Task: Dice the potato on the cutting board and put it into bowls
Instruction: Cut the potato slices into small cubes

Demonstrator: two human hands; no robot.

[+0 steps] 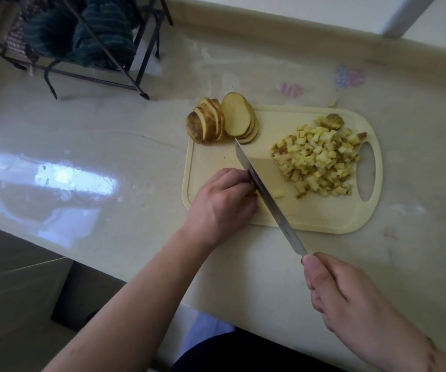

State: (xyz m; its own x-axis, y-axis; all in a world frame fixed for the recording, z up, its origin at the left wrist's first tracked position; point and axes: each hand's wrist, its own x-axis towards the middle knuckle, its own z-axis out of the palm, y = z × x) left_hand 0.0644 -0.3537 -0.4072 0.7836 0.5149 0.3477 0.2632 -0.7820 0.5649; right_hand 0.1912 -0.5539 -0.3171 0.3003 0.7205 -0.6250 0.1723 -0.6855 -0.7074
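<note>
Spreading across most of the frame is a pale, glossy table (109, 146), with window light mirrored as a bright patch at middle left and faint pink and blue marks near the upper right. A dark metal rack (87, 49) holding a green striped cloth (101, 33) stands in the upper left corner, and a low raised lip runs along the table's far edge toward a white upright post (407, 14) at the top right. Below the table's near edge, lower left, lies shadowed floor. The cream cutting board (324, 218) sits right of centre. On it, sliced potato rounds (224, 119) lean together at the upper left corner, partly overhanging the rim, and a heap of diced potato (318, 159) lies by the handle hole on the right. The left hand (222, 202) curls down over what seem to be potato strips, mostly hidden, at the board's near left. The right hand (350, 294), lower right, grips the handle of a knife (262, 183), whose blade slants across the board just beside the left fingers.
</note>
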